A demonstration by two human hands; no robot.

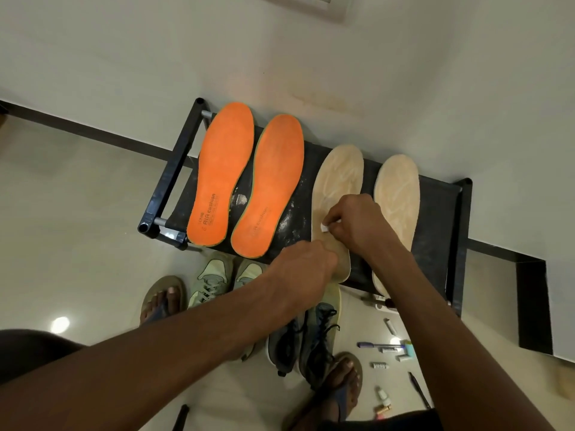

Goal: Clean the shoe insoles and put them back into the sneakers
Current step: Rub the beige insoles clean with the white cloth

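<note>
Two orange insoles point(222, 178) point(269, 188) lie side by side on the left of a black rack top point(435, 206). Two beige insoles point(337, 178) point(398, 194) lie to their right. My right hand point(357, 222) rests over the left beige insole and pinches a small white piece point(324, 228) against it. My left hand point(306, 269) holds that insole's heel end at the rack's front edge. On the floor below stand a pale green pair of sneakers point(214, 281) and a dark grey pair point(298, 340).
Pens, small tubes and bottles point(385, 346) are scattered on the floor at the right. My feet in sandals point(161, 301) point(342, 381) stand beside the sneakers. The rack stands against a white wall. White powder marks the rack top between the insoles.
</note>
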